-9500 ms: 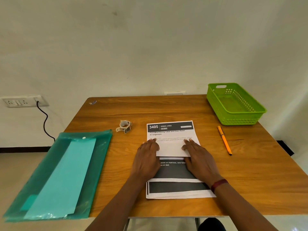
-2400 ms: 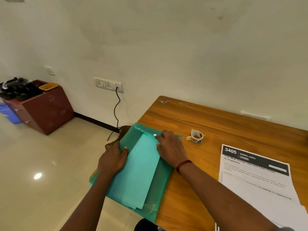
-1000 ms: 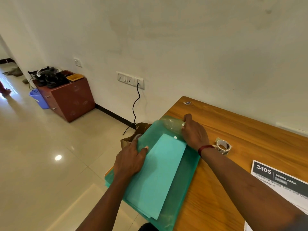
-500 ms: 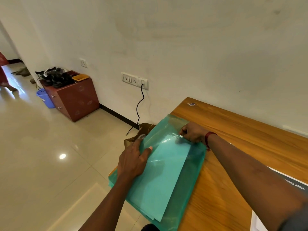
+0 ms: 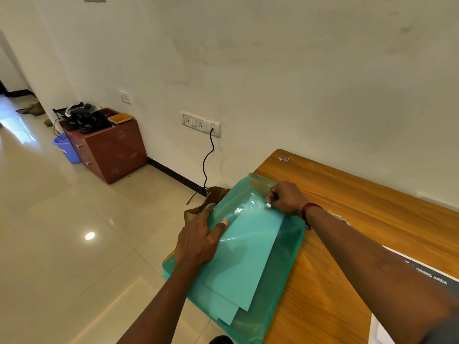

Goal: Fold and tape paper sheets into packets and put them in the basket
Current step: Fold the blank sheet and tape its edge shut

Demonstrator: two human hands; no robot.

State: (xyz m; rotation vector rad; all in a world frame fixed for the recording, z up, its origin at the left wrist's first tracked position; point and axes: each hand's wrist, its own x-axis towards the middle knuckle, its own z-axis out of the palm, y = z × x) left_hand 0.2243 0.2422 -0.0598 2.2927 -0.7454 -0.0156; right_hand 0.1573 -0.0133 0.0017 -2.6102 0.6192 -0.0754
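My left hand rests on the near left edge of the green plastic folder, thumb straight and pressing on the cover toward two o'clock; I cannot tell whether the other fingers tuck under it. My right hand, at one o'clock from the left, pinches the flap at the white snap button. Teal paper sheets show through the folder, which overhangs the table. The printed sheet lies on the table at four o'clock from my right hand, well apart
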